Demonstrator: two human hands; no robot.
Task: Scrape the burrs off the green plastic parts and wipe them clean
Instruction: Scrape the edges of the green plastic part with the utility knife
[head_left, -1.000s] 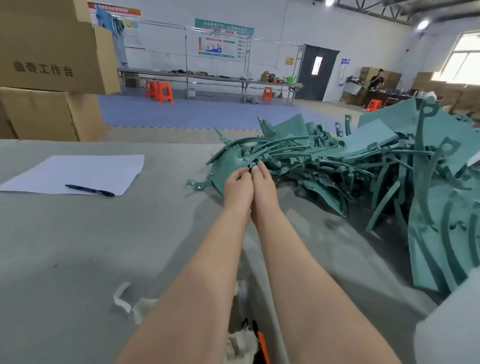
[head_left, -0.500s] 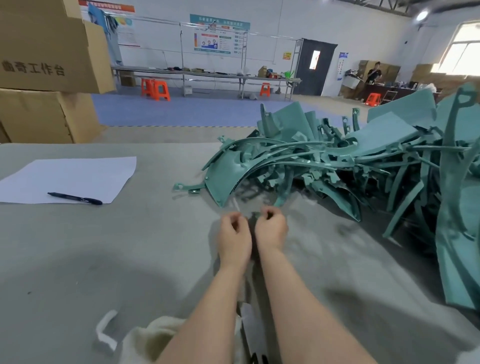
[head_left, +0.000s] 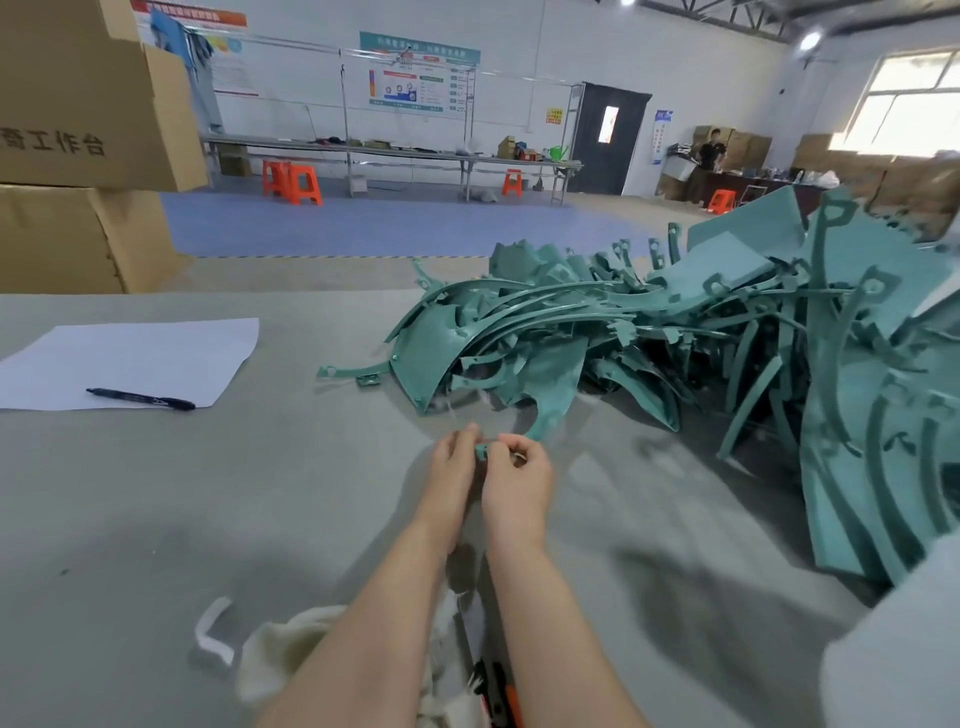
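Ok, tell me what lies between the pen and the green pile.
Head view: only bare grey table between the pen and the green pile; the paper ends short.

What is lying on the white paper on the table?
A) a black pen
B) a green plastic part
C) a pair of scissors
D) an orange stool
A: a black pen lies along the near edge of the white paper on the left of the grey table, well apart from the pile of green plastic parts.
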